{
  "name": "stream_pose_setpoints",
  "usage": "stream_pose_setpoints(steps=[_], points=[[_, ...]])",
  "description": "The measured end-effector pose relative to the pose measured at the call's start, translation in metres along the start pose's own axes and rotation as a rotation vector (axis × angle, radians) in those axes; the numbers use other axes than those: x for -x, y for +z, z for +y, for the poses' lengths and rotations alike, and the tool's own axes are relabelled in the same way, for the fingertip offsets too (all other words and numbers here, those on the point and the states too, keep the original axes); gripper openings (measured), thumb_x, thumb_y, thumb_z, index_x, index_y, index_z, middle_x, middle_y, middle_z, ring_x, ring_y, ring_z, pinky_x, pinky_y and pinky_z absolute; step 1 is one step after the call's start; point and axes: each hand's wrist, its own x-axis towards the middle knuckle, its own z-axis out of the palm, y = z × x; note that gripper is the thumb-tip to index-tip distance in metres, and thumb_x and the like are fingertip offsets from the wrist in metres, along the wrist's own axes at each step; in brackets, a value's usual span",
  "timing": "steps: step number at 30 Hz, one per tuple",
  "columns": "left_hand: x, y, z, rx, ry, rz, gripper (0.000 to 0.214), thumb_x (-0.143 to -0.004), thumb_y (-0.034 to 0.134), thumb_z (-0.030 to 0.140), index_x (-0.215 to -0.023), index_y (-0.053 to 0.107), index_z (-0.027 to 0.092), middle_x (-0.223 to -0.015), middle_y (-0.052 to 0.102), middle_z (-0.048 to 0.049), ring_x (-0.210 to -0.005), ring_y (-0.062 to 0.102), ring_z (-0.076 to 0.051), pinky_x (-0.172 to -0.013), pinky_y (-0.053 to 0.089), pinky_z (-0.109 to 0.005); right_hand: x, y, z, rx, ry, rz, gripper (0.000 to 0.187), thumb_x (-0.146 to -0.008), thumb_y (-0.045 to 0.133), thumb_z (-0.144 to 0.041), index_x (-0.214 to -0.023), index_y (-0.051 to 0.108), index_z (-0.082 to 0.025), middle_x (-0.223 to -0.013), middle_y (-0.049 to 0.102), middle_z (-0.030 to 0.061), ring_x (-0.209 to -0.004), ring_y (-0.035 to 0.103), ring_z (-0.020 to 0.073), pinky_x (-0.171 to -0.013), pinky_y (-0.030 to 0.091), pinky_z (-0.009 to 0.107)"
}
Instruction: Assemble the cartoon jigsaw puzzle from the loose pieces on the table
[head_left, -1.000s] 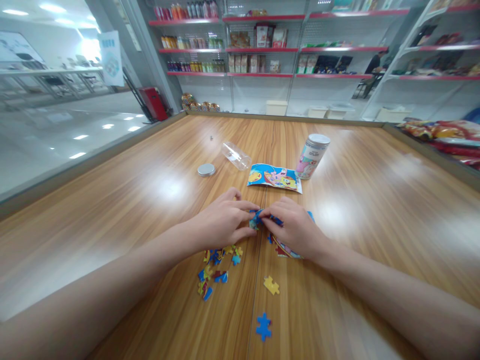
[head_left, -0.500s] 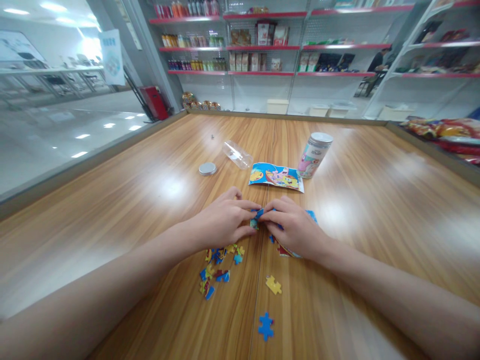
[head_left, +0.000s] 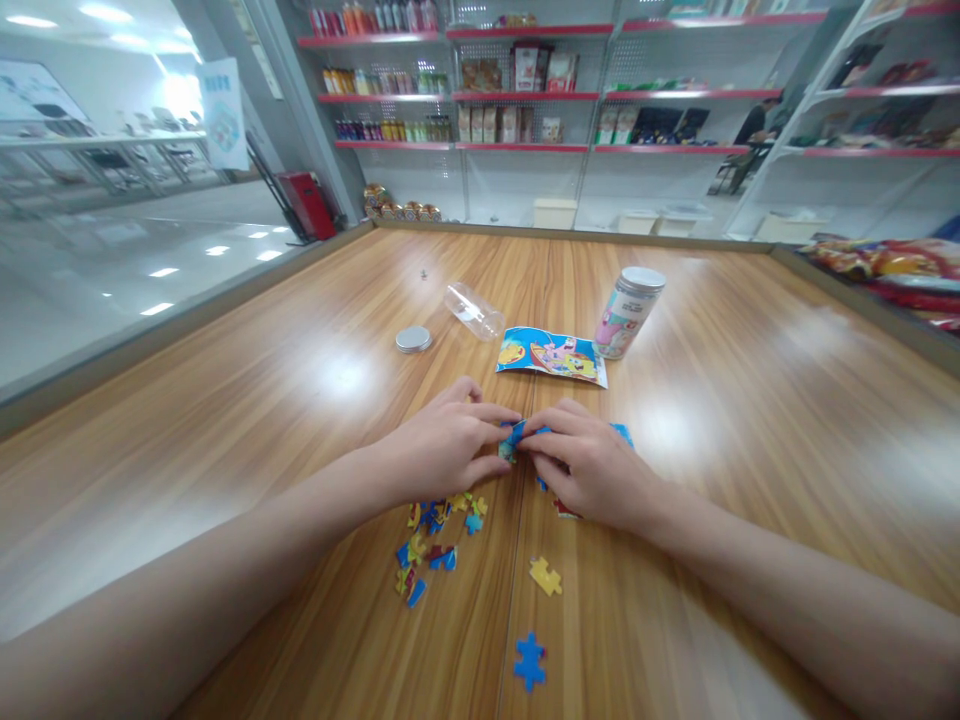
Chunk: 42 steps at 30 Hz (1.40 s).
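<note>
My left hand (head_left: 450, 445) and my right hand (head_left: 592, 465) meet at the middle of the wooden table (head_left: 300, 400), fingertips pinched together on a blue puzzle piece (head_left: 514, 437). A partly joined patch of puzzle (head_left: 619, 432) lies under my right hand, mostly hidden. A heap of loose pieces (head_left: 435, 540) sits just below my left hand. A yellow piece (head_left: 545, 576) and a blue piece (head_left: 529, 661) lie alone nearer to me.
A cartoon picture sheet (head_left: 552, 356) lies beyond my hands, beside a closed printed can (head_left: 628, 312). A clear empty tube (head_left: 474, 310) lies on its side with a silver lid (head_left: 413, 339) near it. Shelves of goods line the back wall; snack bags (head_left: 892, 265) are at right.
Both hands stay pinched at the same spot. My right hand has slid slightly over the joined patch, covering more of it.
</note>
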Motion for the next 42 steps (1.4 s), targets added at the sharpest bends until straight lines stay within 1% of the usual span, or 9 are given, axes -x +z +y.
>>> stream_pose_setpoints(steps=[11, 14, 18, 24, 27, 31, 34, 37, 42], points=[[-0.0002, 0.0011, -0.0015, 0.017, 0.005, -0.007, 0.025, -0.095, 0.061, 0.035, -0.113, 0.073, 0.023, -0.132, 0.067, -0.0013, -0.108, 0.060, -0.022, -0.099, 0.036, -0.041, -0.0005, -0.0013, -0.0008, -0.036, -0.017, 0.012, 0.020, -0.090, 0.054, -0.009, -0.097, 0.071, -0.017, -0.099, 0.071, 0.0077, -0.091, 0.060, 0.0210, -0.083, 0.052, 0.037], [0.0010, 0.0012, -0.0011, 0.005, -0.008, -0.005, 0.025, -0.095, 0.061, 0.035, -0.113, 0.073, 0.022, -0.133, 0.066, -0.0010, -0.107, 0.057, -0.023, -0.098, 0.037, -0.041, -0.0006, -0.0026, -0.0021, -0.039, 0.012, 0.072, 0.020, -0.090, 0.054, -0.008, -0.102, 0.067, -0.017, -0.097, 0.070, 0.0079, -0.092, 0.060, 0.0216, -0.083, 0.051, 0.038], [0.0010, 0.0015, -0.0012, 0.002, -0.024, -0.021, 0.025, -0.094, 0.062, 0.036, -0.111, 0.074, 0.022, -0.134, 0.065, 0.0001, -0.107, 0.055, -0.025, -0.097, 0.037, -0.042, -0.0011, -0.0040, -0.0039, -0.025, 0.064, 0.150, 0.026, -0.089, 0.053, -0.007, -0.112, 0.059, -0.014, -0.106, 0.066, 0.0100, -0.101, 0.058, 0.0237, -0.091, 0.050, 0.041], [-0.0002, 0.0020, -0.0019, 0.005, -0.003, -0.008, 0.024, -0.095, 0.062, 0.032, -0.111, 0.074, 0.020, -0.132, 0.067, -0.0029, -0.104, 0.059, -0.022, -0.099, 0.037, -0.041, 0.0015, -0.0028, -0.0044, -0.013, 0.054, -0.031, 0.049, -0.081, 0.049, 0.000, -0.128, 0.051, -0.014, -0.104, 0.066, 0.0098, -0.093, 0.059, 0.0244, -0.082, 0.053, 0.040], [0.0008, 0.0028, -0.0029, 0.004, 0.011, 0.004, 0.025, -0.095, 0.061, 0.033, -0.113, 0.073, 0.020, -0.131, 0.067, -0.0031, -0.103, 0.058, -0.022, -0.098, 0.038, -0.041, 0.0015, -0.0038, -0.0055, -0.014, 0.044, -0.015, 0.050, -0.079, 0.049, 0.001, -0.126, 0.051, -0.015, -0.106, 0.065, 0.0101, -0.095, 0.059, 0.0251, -0.084, 0.053, 0.041], [0.0017, 0.0039, -0.0034, -0.009, 0.003, 0.005, 0.025, -0.094, 0.063, 0.038, -0.104, 0.075, 0.019, -0.122, 0.071, -0.0040, -0.099, 0.056, -0.023, -0.093, 0.039, -0.040, 0.0009, -0.0052, -0.0071, -0.029, 0.038, 0.046, 0.056, -0.077, 0.048, 0.002, -0.129, 0.048, -0.017, -0.117, 0.063, 0.0114, -0.105, 0.056, 0.0261, -0.092, 0.050, 0.043], [0.0013, 0.0034, -0.0022, -0.003, 0.003, 0.001, 0.022, -0.094, 0.062, 0.035, -0.104, 0.075, 0.019, -0.121, 0.071, -0.0040, -0.099, 0.057, -0.022, -0.094, 0.039, -0.039, 0.0013, -0.0049, -0.0074, -0.019, 0.022, -0.022, 0.062, -0.075, 0.048, 0.002, -0.135, 0.045, -0.016, -0.111, 0.065, 0.0115, -0.097, 0.057, 0.0253, -0.084, 0.052, 0.041], [0.0009, 0.0019, -0.0009, 0.008, 0.010, -0.003, 0.020, -0.095, 0.062, 0.031, -0.105, 0.074, 0.019, -0.126, 0.069, -0.0036, -0.101, 0.059, -0.020, -0.097, 0.038, -0.039, 0.0014, -0.0044, -0.0073, -0.008, 0.005, -0.078, 0.062, -0.073, 0.048, 0.002, -0.133, 0.048, -0.013, -0.106, 0.066, 0.0117, -0.090, 0.056, 0.0240, -0.079, 0.052, 0.039], [0.0021, 0.0017, -0.0011, 0.016, -0.013, -0.012, 0.020, -0.093, 0.064, 0.034, -0.100, 0.074, 0.019, -0.111, 0.073, -0.0054, -0.099, 0.056, -0.022, -0.093, 0.040, -0.038, 0.0007, -0.0046, -0.0069, -0.027, 0.007, -0.030, 0.060, -0.073, 0.047, 0.003, -0.131, 0.050, -0.015, -0.113, 0.064, 0.0116, -0.100, 0.055, 0.0248, -0.090, 0.050, 0.041]])
